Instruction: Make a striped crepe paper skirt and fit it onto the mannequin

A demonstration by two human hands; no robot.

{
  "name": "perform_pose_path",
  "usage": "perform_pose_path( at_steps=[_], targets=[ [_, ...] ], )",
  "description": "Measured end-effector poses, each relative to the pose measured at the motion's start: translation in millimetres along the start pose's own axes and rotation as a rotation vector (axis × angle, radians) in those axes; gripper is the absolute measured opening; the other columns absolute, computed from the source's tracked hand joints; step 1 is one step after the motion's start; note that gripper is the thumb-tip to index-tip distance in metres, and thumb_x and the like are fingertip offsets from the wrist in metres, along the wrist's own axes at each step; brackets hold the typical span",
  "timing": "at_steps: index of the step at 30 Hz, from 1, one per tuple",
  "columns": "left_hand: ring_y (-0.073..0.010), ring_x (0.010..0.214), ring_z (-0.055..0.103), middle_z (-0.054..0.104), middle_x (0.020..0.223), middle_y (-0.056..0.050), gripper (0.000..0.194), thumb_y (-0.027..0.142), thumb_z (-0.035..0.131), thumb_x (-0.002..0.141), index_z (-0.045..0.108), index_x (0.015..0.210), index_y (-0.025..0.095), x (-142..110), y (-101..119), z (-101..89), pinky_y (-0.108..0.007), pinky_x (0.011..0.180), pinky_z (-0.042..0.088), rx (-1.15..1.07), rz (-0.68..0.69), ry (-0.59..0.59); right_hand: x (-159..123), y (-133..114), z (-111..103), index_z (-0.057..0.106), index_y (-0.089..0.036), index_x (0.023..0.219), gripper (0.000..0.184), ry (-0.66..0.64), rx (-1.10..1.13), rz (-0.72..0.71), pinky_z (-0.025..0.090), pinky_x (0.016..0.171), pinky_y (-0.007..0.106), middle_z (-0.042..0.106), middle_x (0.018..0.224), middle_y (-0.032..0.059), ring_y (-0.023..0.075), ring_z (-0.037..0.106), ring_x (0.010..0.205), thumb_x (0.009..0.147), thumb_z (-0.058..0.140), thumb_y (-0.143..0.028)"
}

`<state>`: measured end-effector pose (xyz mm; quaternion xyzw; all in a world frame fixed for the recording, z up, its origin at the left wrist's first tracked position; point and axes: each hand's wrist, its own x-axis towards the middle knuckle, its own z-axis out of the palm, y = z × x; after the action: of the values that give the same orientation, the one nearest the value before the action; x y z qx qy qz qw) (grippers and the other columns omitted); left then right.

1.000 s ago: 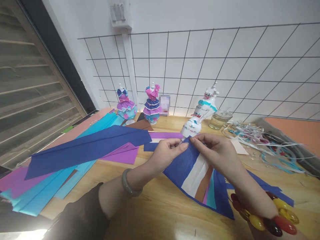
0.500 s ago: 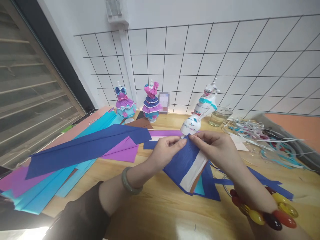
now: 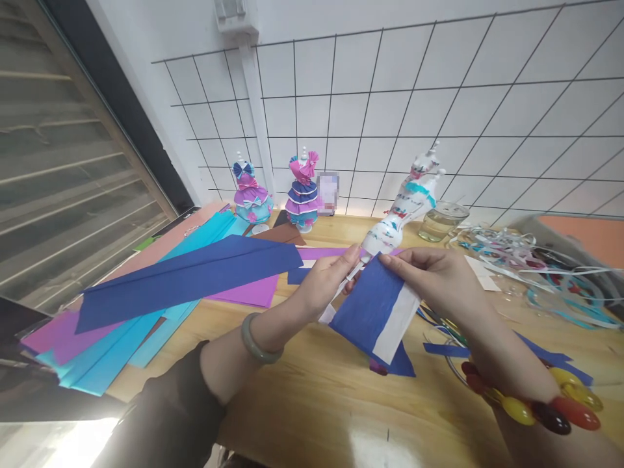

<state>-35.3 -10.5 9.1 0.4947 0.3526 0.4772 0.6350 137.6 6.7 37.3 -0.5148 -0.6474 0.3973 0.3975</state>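
Observation:
My left hand (image 3: 327, 281) is closed around the thin white stem under a small white dress form (image 3: 400, 211), which leans to the right and carries smears of turquoise, red and blue. With its thumb and fingers pinched, my right hand (image 3: 436, 276) holds the top edge of a piece of striped crepe paper (image 3: 366, 302), just below the form's base. Blue and white bands show on the paper, which hangs above the wooden table. Part of the stem and the paper's far side are hidden.
A long blue paper strip (image 3: 195, 276) lies over turquoise (image 3: 117, 348) and purple sheets at left. Two dressed mini forms (image 3: 251, 198) (image 3: 302, 201) stand near the wall. Behind the white form is a glass jar (image 3: 442, 222); tangled ribbons (image 3: 517, 257) lie at right.
My left hand has shifted from pinching near the paper's edge to gripping the stem. The paper has turned, showing fewer bands, and the dress form sits slightly farther right in view.

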Motion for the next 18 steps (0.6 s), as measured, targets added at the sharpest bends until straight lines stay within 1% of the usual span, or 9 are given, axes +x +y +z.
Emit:
perform_pose_path(
  at_steps=[4,7,11,13,14,15,16,17,18],
  targets=[
    [-0.0129,0.061,0.054,0.058,0.065,-0.004,0.055,0.063,0.047,0.079,0.065,0.081,0.011,-0.2,0.6,0.2,-0.026,0.058,0.04,-0.017,-0.014,0.007,2.3,1.2,0.5,0.068,-0.019,0.062,0.032,-0.013,-0.07,0.013,0.037,0.038,0.024,0.065,0.056,0.0036,0.0132,0.053,0.044,0.069,0.068,-0.05],
    [-0.0142,0.064,0.055,0.059,0.065,-0.005,0.056,0.064,0.048,0.077,0.064,0.08,0.011,0.6,-0.8,-0.7,-0.026,0.059,0.04,-0.015,-0.019,0.017,3.8,3.1,-0.1,0.069,-0.018,0.069,0.033,-0.042,-0.08,0.011,0.038,0.04,0.023,0.066,0.058,0.0029,0.013,0.054,0.047,0.072,0.065,-0.051],
    [-0.0099,0.056,0.047,0.052,0.061,-0.001,0.05,0.061,0.048,0.079,0.06,0.072,0.013,2.4,-1.1,-2.1,-0.024,0.053,0.034,0.053,0.003,0.024,6.1,8.8,-0.1,0.068,-0.018,0.091,0.036,-0.129,0.028,0.003,0.044,0.047,0.025,0.07,0.069,0.004,0.0172,0.062,0.056,0.074,0.064,-0.049],
    [-0.008,0.053,0.041,0.046,0.058,0.002,0.046,0.057,0.05,0.08,0.057,0.066,0.014,3.0,0.0,-2.3,-0.023,0.051,0.031,0.131,0.059,0.03,6.8,11.1,1.0,0.066,-0.018,0.098,0.039,-0.146,0.055,-0.004,0.045,0.047,0.026,0.07,0.068,0.0037,0.0187,0.063,0.058,0.074,0.064,-0.049],
    [-0.0075,0.053,0.04,0.044,0.058,0.003,0.044,0.055,0.052,0.079,0.057,0.067,0.014,3.1,0.4,-2.3,-0.022,0.051,0.03,0.167,0.09,0.032,6.8,11.6,1.8,0.065,-0.018,0.098,0.039,-0.145,0.055,-0.004,0.045,0.046,0.026,0.069,0.066,0.0034,0.0187,0.063,0.057,0.074,0.064,-0.049],
    [-0.0075,0.054,0.04,0.045,0.059,0.003,0.041,0.054,0.053,0.079,0.059,0.072,0.013,3.0,0.6,-2.4,-0.022,0.051,0.03,0.192,0.109,0.037,6.6,11.6,2.8,0.065,-0.018,0.097,0.038,-0.143,0.051,-0.001,0.044,0.045,0.026,0.069,0.066,0.0032,0.0182,0.062,0.056,0.074,0.064,-0.049],
    [-0.0079,0.055,0.041,0.047,0.061,0.003,0.04,0.053,0.054,0.079,0.061,0.084,0.014,2.7,0.4,-2.6,-0.022,0.052,0.031,0.206,0.114,0.049,6.2,11.2,3.9,0.065,-0.018,0.094,0.037,-0.139,0.049,0.003,0.044,0.045,0.025,0.069,0.066,0.0033,0.0176,0.062,0.055,0.073,0.065,-0.048],
    [-0.0086,0.056,0.043,0.05,0.063,0.003,0.043,0.052,0.056,0.078,0.059,0.1,0.015,2.1,-0.2,-2.8,-0.022,0.053,0.031,0.216,0.11,0.071,5.7,10.5,5.2,0.064,-0.018,0.092,0.036,-0.136,0.052,0.01,0.044,0.046,0.025,0.069,0.067,0.0035,0.0171,0.061,0.055,0.073,0.065,-0.048],
    [-0.0095,0.056,0.044,0.052,0.064,0.003,0.052,0.051,0.057,0.078,0.052,0.116,0.016,1.4,-1.2,-3.1,-0.023,0.053,0.032,0.229,0.102,0.096,5.2,9.9,6.5,0.064,-0.018,0.091,0.035,-0.138,0.057,0.014,0.044,0.046,0.025,0.069,0.068,0.0037,0.0166,0.061,0.055,0.073,0.065,-0.048]
  ],
)
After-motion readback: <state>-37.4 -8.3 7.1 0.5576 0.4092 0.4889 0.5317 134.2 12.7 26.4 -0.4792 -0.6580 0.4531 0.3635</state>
